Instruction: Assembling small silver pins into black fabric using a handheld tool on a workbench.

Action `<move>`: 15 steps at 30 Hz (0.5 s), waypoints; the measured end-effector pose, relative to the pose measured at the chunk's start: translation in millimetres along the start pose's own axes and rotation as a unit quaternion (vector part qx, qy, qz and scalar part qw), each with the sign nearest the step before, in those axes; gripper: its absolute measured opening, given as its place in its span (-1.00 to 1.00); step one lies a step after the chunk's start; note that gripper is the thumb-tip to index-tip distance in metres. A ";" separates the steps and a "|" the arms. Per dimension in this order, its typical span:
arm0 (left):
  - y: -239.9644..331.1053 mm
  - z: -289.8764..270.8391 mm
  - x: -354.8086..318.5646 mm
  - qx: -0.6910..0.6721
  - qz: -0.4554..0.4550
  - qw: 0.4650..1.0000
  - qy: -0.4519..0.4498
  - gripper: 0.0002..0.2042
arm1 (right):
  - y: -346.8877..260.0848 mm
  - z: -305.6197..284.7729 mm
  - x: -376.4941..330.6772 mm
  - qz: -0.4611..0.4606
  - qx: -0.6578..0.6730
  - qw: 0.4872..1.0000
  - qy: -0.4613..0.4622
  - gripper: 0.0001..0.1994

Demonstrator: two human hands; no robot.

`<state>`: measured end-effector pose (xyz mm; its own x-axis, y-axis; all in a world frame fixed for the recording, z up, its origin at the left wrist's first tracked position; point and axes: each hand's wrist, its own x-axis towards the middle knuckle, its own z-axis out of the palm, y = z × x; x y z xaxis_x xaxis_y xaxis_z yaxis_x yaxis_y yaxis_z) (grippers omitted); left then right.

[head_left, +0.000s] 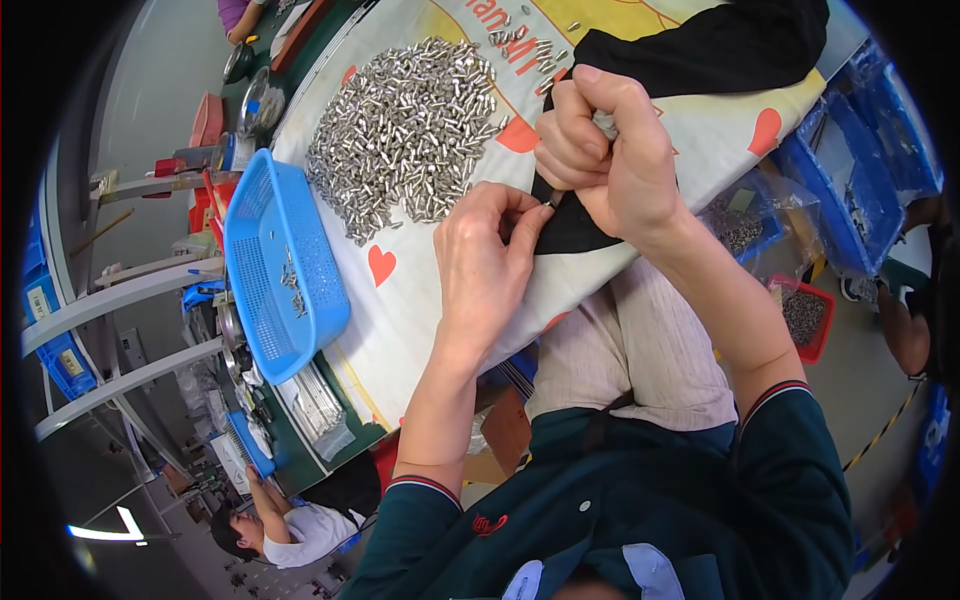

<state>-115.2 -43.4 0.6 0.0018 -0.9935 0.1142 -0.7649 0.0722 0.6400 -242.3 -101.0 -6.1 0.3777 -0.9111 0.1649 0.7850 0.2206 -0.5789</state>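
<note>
My left hand (487,255) is closed in a pinch, with a small metal part (556,198) at its thumb and fingertip. Close beside it, my right hand (625,160) is curled into a fist; a pale, shiny bit shows between its fingers, too covered to name. Black cloth (705,50) stretches from the far right of the table and shows again beneath both hands. A large heap of small silvery metal parts (405,130) lies left of the hands. Several loose ones are scattered beyond it.
A blue perforated basket (335,300) with a few metal parts stands at the left. The printed tablecloth (400,330) covers the table. Blue bins (830,190) and a red bin (815,318) of parts are at right. A co-worker (290,525) is at lower left.
</note>
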 end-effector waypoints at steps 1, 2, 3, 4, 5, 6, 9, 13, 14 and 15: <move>-0.5 0.4 -0.2 0.001 0.003 1.000 0.000 -0.89 | 0.0 0.1 -0.2 0.000 0.000 1.000 0.000 -0.61; -0.7 0.7 -0.4 0.001 0.003 1.000 0.000 -0.89 | 0.1 0.1 -0.4 -0.001 -0.006 1.000 -0.001 -0.61; -0.9 1.1 -0.6 -0.001 0.003 1.000 0.001 -0.88 | 0.4 0.1 -0.7 -0.003 -0.012 1.000 -0.003 -0.61; -0.6 1.1 -0.5 -0.002 0.002 1.000 0.002 -0.88 | 0.5 0.5 -0.5 -0.002 -0.011 1.000 -0.003 -0.61; -0.4 1.2 -0.4 -0.002 0.002 1.000 0.002 -0.88 | 0.7 1.1 -0.3 -0.002 -0.013 1.000 -0.004 -0.61; -0.2 1.3 -0.3 0.000 0.002 1.000 0.003 -0.88 | 1.0 1.4 0.1 -0.001 -0.015 1.000 -0.005 -0.61; -0.3 1.0 -0.3 0.000 0.001 1.000 0.005 -0.88 | 2.7 1.3 0.6 -0.004 -0.013 1.000 -0.011 -0.61; -1.3 0.7 1.2 0.000 0.002 1.000 0.000 -0.88 | 2.3 4.2 1.1 -0.004 -0.065 0.998 -0.014 -0.58; -1.2 1.1 1.9 -0.001 0.002 1.000 0.000 -0.88 | 3.7 4.0 1.3 -0.006 -0.058 0.998 -0.016 -0.59; -0.8 1.5 3.0 -0.009 -0.006 1.000 -0.004 -0.88 | 5.0 4.3 1.9 -0.008 -0.052 0.998 -0.018 -0.60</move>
<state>-115.6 -46.6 -0.8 0.0056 -0.9948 0.1017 -0.7526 0.0628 0.6555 -235.6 -100.1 -5.3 0.3843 -0.9007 0.2028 0.7362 0.1664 -0.6560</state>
